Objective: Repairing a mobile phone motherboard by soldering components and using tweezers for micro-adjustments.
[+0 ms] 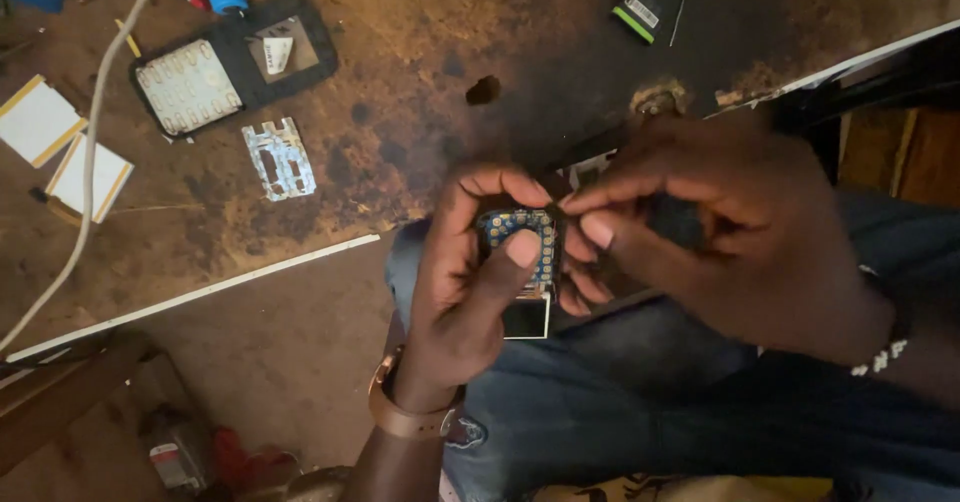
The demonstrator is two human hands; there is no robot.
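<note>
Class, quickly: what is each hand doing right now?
Left hand: closed around a small circuit board, thumb on its face.
Right hand: fingertips pinched at the board's upper right edge; whether it holds anything cannot be told.

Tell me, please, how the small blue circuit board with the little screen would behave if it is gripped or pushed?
The circuit board looks thin and flat, so it is probably light and stiff. The left hand holds it between thumb and fingers alone, which suggests little weight. Its bare contacts and small screen seem fragile, so pressing hard could damage them.
</note>
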